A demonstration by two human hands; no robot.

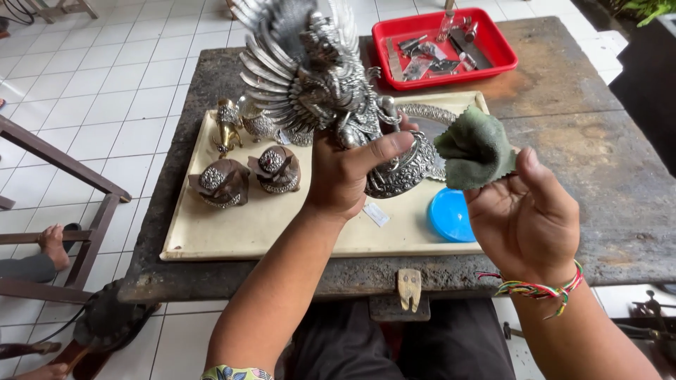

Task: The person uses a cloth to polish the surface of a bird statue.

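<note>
While gripped near the table's front edge, silver statue: lifted above the tray, tilted toward the camera.

Wooden peg (409,288): fixed at the table's near edge, between the two forearms.

Right wrist: wrapped in a braided thread bracelet (541,288) of several colours.

Right hand (527,214): raised over the table's near right part, thumb and fingers pinched on the lower edge of a green cloth (476,155).

Green cloth: bunched, zigzag-cut edge, held up just beside the statue's base, whether touching it cannot be told.

Left hand (345,176): clenched round the lower part of the silver statue (320,70), thumb pressed across the rounded base.

Silver statue: winged figure with fanned feathers, ornate round base, held above the cream tray (232,232).

Blue lid (449,214): flat and round, lying on the tray's right end, under the cloth.

Small white slip (376,214): lying on the tray below the statue's base.

Two dark shell pieces (246,179): side by side on the tray's left part, silver ornament on top.

Small gold and silver figures (243,123): behind the shell pieces, on the tray's far left.

Stone table (605,204): dark, worn, carrying both trays.

Red tray (500,42): at the far end, holding metal tools and scraps.
</note>
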